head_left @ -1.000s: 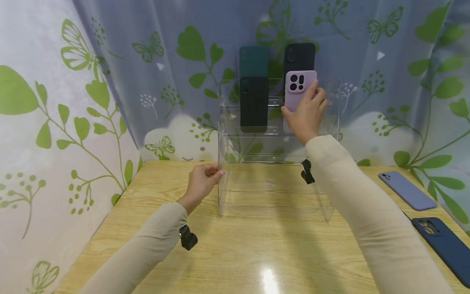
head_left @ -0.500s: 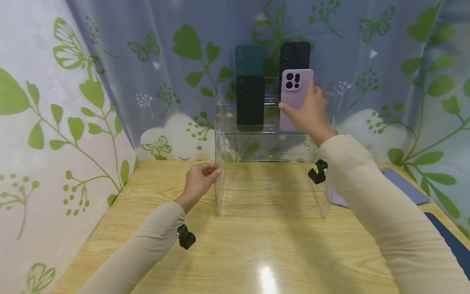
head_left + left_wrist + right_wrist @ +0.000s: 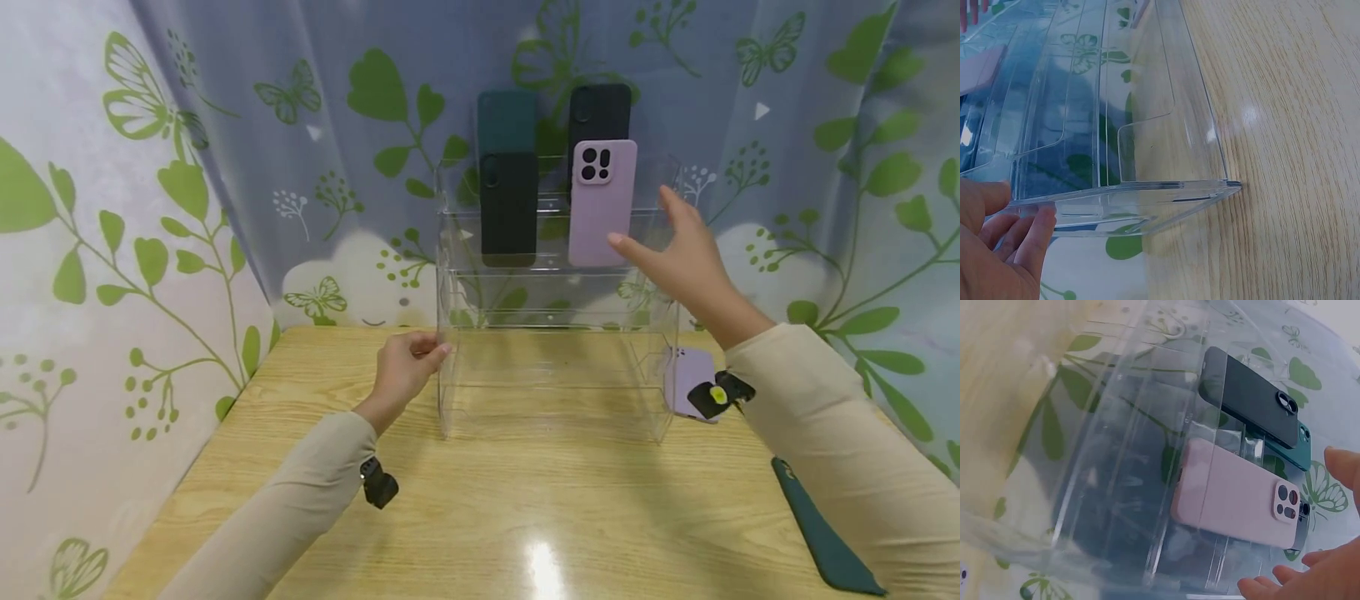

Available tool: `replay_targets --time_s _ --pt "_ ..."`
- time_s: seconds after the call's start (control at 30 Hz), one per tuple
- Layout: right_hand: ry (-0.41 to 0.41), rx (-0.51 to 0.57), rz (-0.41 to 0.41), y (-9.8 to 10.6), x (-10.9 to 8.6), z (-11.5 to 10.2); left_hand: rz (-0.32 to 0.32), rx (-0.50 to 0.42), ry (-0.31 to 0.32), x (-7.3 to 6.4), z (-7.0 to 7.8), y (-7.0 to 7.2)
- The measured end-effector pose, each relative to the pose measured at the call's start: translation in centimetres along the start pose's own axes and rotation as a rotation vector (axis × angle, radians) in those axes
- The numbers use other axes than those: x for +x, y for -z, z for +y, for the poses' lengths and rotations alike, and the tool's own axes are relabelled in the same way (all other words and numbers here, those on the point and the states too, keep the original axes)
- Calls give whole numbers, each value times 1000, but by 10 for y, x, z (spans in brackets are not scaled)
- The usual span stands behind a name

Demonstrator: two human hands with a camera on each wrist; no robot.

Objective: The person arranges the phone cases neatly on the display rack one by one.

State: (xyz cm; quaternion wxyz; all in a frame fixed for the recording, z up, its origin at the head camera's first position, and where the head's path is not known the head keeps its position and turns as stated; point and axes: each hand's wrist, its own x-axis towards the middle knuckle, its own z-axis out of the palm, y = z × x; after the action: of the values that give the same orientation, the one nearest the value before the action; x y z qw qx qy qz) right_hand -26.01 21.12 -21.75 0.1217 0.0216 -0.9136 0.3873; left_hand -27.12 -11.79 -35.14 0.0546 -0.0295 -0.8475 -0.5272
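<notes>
**Pink phone case [image 3: 600, 212] upright in a clear rack [image 3: 555, 314]**

A wooden table [image 3: 525, 500] carries the tiered rack, with a lilac case [image 3: 692, 375] and a dark green case [image 3: 828, 537] lying to its right. The person's right hand [image 3: 686, 262] is spread wide beside the pink case, holding nothing; the left hand [image 3: 405, 367] pinches the rack's left side panel between thumb and fingers. The rack's rear tier holds a teal case [image 3: 507, 121] and a dark case [image 3: 600, 117]; the tier in front holds a black case [image 3: 508, 212], left, and the pink one, right.
</notes>
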Motion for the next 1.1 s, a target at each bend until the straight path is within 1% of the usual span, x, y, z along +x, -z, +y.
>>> replay_targets --time_s 0.1,0.2,0.33,0.43,0.5,0.63,0.73,0.83,1.07,1.1 --pt "7 -12 -15 5 -14 10 -1 -5 2 0 0 0" --pt "14 1 -21 10 -31 25 -8 -11 4 -1 1 0" --pt "33 53 -1 15 -56 52 -9 -1 2 -2 1 0" --pt "27 81 8 18 -74 72 -4 21 -8 -1 1 1" --pt "24 87 14 19 -85 86 1 34 -18 -1 1 1" --pt "-3 80 -4 23 -107 114 1 46 -36 -1 0 1" --pt "-39 69 -31 25 -121 136 0 42 -35 -1 0 1" --pt "-92 47 -55 27 -135 156 2 32 -34 -1 1 2" --pt "-277 -136 -52 26 -160 201 7 39 -44 0 -1 2" --pt "-299 -143 -63 27 -162 208 10 41 -44 0 -1 2"
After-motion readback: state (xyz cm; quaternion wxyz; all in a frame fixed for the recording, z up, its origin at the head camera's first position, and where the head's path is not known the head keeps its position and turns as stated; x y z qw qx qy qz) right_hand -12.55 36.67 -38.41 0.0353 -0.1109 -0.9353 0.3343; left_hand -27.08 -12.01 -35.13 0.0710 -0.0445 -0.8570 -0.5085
